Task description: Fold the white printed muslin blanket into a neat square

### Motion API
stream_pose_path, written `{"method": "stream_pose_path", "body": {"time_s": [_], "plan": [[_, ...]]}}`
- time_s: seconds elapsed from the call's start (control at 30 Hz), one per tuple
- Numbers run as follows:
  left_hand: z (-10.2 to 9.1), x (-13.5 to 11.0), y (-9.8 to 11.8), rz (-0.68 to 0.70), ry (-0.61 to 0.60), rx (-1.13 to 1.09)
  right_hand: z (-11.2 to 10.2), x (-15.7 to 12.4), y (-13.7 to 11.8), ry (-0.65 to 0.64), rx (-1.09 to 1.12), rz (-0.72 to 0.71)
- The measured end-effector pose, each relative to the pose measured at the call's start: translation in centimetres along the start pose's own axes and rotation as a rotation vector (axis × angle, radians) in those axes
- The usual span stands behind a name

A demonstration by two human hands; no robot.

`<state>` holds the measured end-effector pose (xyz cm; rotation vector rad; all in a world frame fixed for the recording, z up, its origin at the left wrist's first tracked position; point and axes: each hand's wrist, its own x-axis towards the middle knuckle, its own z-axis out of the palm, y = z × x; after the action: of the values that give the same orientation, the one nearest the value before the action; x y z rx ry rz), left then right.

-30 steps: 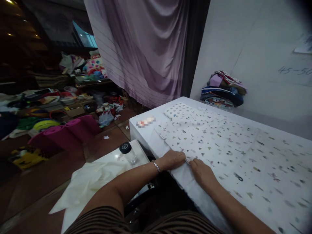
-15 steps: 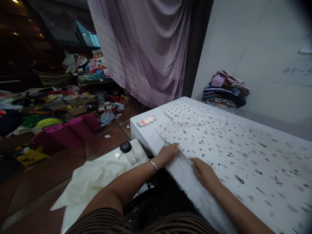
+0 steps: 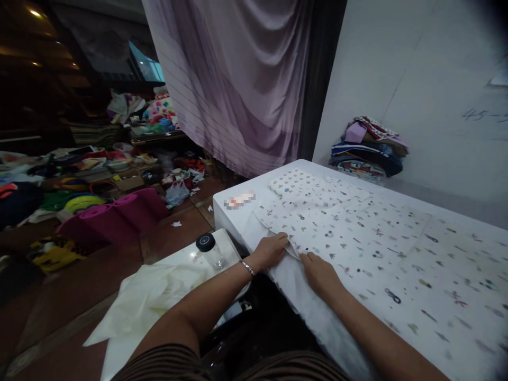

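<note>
A white fabric printed with small motifs (image 3: 357, 238) is spread over a white-covered table (image 3: 238, 211). At its near edge, my left hand (image 3: 271, 250) pinches the hem between closed fingers. Just to the right, my right hand (image 3: 320, 274) grips the same edge, with a short lifted stretch of hem between the two hands. Folded cloth with a similar print forms a thicker patch (image 3: 291, 180) at the fabric's far left corner. The fingertips of both hands are partly hidden by the cloth.
A clear jar with a black lid (image 3: 205, 242) and pale yellow cloth (image 3: 159, 288) rest on a low white surface to my left. Folded clothes (image 3: 367, 151) are stacked behind the table. Rolled magenta mats (image 3: 119, 219) and clutter lie on the floor; a purple curtain (image 3: 246, 79) hangs behind.
My right hand has shifted slightly left along the hem, closer to my left hand. The left hand still holds the edge in nearly the same place.
</note>
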<state>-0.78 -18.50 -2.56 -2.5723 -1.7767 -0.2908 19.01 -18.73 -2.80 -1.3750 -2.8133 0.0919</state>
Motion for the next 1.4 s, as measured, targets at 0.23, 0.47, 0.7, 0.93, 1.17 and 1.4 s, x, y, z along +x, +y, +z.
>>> {"method": "stream_pose_path", "body": {"time_s": [0.23,0.47,0.7,0.93,1.17,1.4], "plan": [[-0.5,0.6,-1.0,-0.083,-0.020,0.035,0.2,-0.2,0.9,0.033,0.170,0.001],[-1.0,0.0,-3.1,0.034,0.048,-0.006,-0.4,0.7,-0.1,0.070,0.014,-0.050],[-0.7,0.1,-3.6,0.028,-0.023,-0.016,-0.2,1.8,-0.6,0.032,0.006,-0.109],[-0.7,0.8,-4.3,-0.048,0.006,0.015,-0.4,2.2,-0.4,0.022,0.033,-0.113],[-1.2,0.1,-5.6,-0.042,0.023,0.036,-0.8,1.9,-0.3,0.010,0.063,-0.119],[-0.7,-0.3,-7.1,0.031,0.034,0.024,-0.9,2.5,-1.3,0.063,-0.021,-0.113]]}}
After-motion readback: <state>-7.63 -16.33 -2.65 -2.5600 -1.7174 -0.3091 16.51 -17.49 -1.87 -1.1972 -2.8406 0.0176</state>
